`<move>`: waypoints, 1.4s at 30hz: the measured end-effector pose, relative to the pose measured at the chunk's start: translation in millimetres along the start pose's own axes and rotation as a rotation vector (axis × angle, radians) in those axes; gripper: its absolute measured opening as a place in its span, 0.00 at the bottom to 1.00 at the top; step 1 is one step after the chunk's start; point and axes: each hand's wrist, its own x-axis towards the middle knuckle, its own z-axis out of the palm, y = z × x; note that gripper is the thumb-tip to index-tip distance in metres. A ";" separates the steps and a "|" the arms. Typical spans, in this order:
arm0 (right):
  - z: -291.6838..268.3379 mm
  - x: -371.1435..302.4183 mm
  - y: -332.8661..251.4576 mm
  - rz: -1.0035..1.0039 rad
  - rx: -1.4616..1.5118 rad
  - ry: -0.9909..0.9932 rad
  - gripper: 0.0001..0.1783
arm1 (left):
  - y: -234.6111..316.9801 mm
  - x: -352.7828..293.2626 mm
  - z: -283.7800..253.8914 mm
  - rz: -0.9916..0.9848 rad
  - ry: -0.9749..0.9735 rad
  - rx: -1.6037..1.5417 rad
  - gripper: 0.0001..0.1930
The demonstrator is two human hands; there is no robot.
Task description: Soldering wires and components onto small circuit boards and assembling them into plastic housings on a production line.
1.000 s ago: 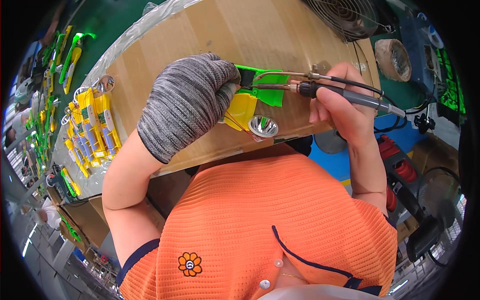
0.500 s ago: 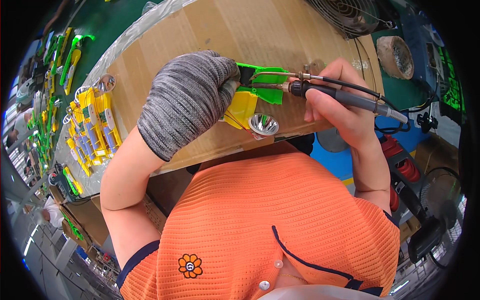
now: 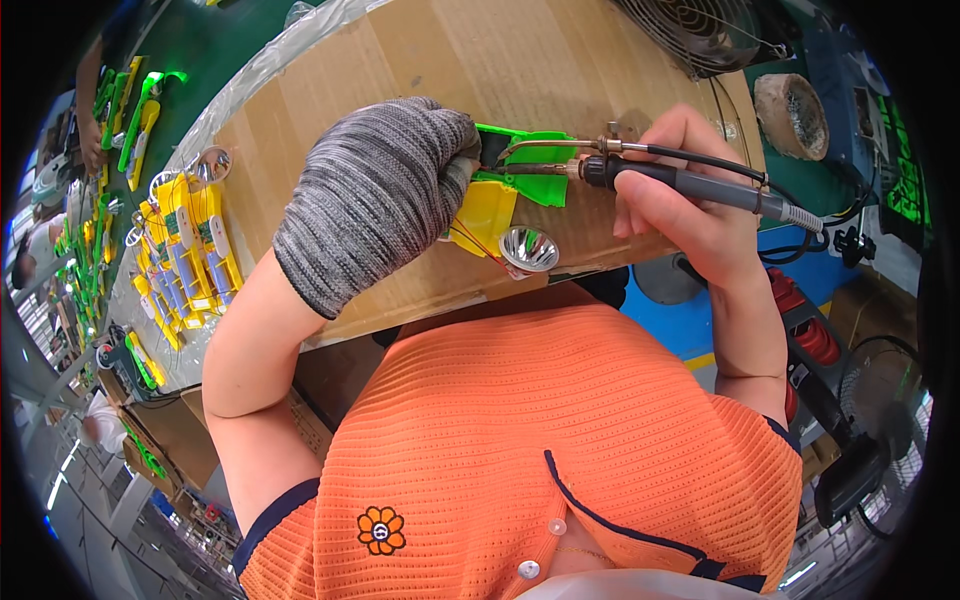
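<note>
My left hand [image 3: 375,195], in a grey knitted glove, is closed on a green plastic housing [image 3: 545,188], its fingertips curled at the dark inner side. A yellow housing [image 3: 482,218] with thin wires lies against the green one, close below my gloved fingers. Beside it sits a round silver reflector [image 3: 530,250], joined by wires. Bare fingers of my right hand [image 3: 690,195] wrap the grey handle of a soldering iron [image 3: 715,187] with a thin metal feed tube above it. The iron's tip reaches into the green housing near my left fingertips; the exact contact point is hidden.
Cardboard [image 3: 420,70] covers the worktop. Yellow assemblies [image 3: 195,250] with reflectors are grouped at left. A fan [image 3: 690,30] stands at the back right, near a round pot [image 3: 792,115]. A cable trails from the iron. Green and yellow housings [image 3: 140,120] lie beyond, beside a co-worker's hand [image 3: 90,143].
My right hand and the iron have shifted slightly, with the feed tube's bend now nearer the left fingertips. A co-worker's arm and hand have come into view at the far left.
</note>
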 end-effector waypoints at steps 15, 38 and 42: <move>-2.5 -5.2 -4.4 0.004 0.010 0.044 0.08 | -0.4 0.6 0.3 -0.005 -0.012 -0.012 0.07; 38.2 14.6 16.4 -0.031 0.523 0.157 0.04 | -11.5 -15.2 -10.2 -0.174 0.039 -0.038 0.07; 39.2 8.6 14.4 -0.024 0.513 0.189 0.04 | -12.2 -15.6 -9.0 -0.126 0.049 -0.006 0.07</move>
